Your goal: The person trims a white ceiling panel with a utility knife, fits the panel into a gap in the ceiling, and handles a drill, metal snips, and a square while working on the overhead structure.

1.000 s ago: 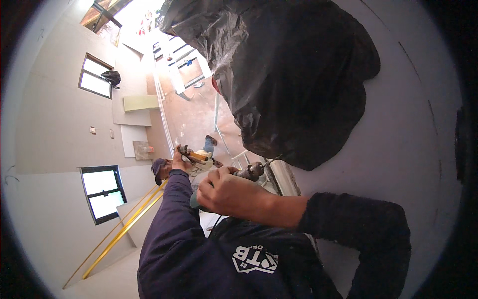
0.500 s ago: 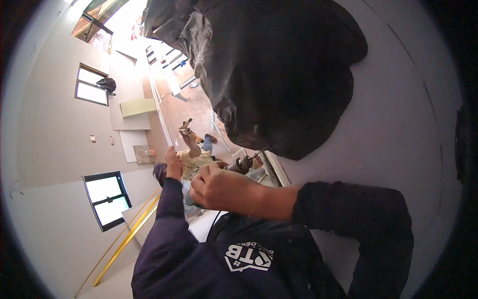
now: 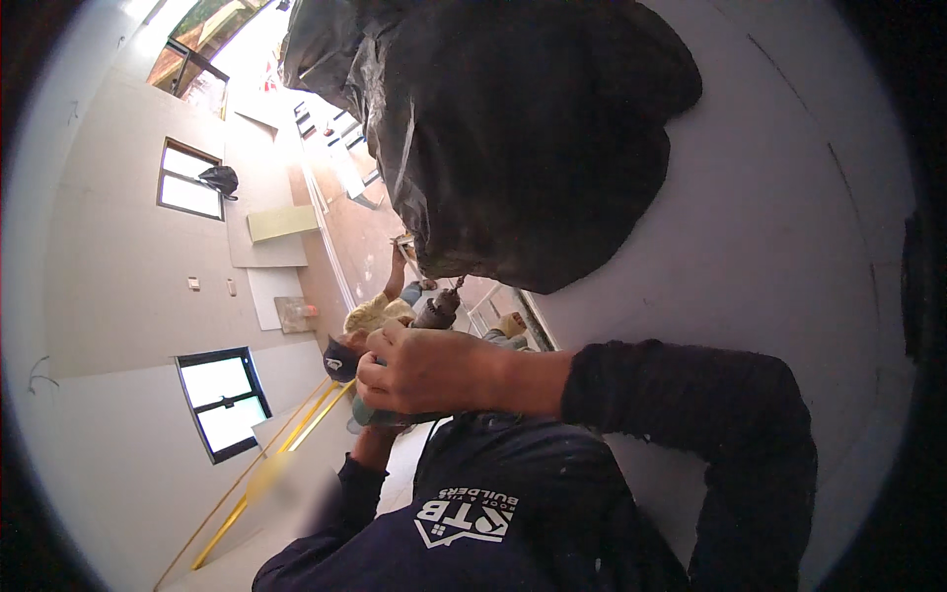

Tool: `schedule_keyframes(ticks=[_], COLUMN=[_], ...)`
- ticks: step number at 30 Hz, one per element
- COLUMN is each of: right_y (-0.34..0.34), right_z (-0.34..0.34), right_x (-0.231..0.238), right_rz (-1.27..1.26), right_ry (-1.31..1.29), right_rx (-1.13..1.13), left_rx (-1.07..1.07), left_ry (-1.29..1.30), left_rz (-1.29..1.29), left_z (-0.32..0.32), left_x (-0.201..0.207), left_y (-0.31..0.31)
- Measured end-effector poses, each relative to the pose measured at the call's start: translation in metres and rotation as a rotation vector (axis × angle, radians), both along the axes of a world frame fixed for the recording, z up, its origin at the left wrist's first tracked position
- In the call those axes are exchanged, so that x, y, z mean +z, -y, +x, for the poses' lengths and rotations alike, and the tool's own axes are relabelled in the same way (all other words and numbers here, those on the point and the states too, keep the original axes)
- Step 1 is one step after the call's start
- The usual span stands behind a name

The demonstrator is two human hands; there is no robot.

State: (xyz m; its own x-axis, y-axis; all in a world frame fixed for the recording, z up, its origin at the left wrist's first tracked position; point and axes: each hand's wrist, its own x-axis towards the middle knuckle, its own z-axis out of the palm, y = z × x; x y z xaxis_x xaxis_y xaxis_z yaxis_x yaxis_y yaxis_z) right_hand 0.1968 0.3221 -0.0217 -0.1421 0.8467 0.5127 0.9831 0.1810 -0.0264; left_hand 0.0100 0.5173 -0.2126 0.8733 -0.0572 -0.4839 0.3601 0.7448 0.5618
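My right hand (image 3: 424, 373) is closed, its curled fingers round what looks like a power drill. The dark chuck end of the drill (image 3: 435, 313) shows beyond my knuckles, a thin bit pointing up and away. Part of a teal-green body shows under my fingers. Below it, my left hand (image 3: 375, 444) comes up close against the tool's underside; its fingers are hidden behind my right hand and the tool. Large black plastic sheeting (image 3: 523, 138) bulges above both hands, near the bit's tip but seemingly apart from it.
A co-worker in a yellow shirt (image 3: 380, 312) and dark cap (image 3: 340, 360) is beyond my hands, one arm raised. Yellow poles (image 3: 232, 518) lean by a dark-framed window (image 3: 223, 403). A wide pale surface (image 3: 760, 237) fills the right side.
My left hand has drawn back from its outstretched position to beneath the tool. My right hand and the drill have shifted slightly left. The co-worker's head and raised arm have moved.
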Motion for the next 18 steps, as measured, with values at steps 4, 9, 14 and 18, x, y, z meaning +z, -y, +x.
schedule_keyframes(ticks=[4,9,14,18], right_y=[0.002,0.001,0.006,0.019], right_z=[-0.004,-0.025,-0.030,-0.024], right_x=[0.008,0.008,0.010,0.031], right_rz=[-0.128,-0.104,-0.046,0.003], right_ry=[0.040,0.026,-0.011,-0.136], right_rx=[0.044,0.039,0.057,0.112], left_rx=[0.041,0.074,0.099,0.150], left_ry=[0.012,0.032,0.049,0.057], left_rz=[-0.010,-0.002,-0.009,-0.016], left_z=[-0.005,-0.013,-0.017,-0.021], left_x=[0.010,0.021,0.029,0.028], left_y=[0.008,0.011,0.012,0.008])
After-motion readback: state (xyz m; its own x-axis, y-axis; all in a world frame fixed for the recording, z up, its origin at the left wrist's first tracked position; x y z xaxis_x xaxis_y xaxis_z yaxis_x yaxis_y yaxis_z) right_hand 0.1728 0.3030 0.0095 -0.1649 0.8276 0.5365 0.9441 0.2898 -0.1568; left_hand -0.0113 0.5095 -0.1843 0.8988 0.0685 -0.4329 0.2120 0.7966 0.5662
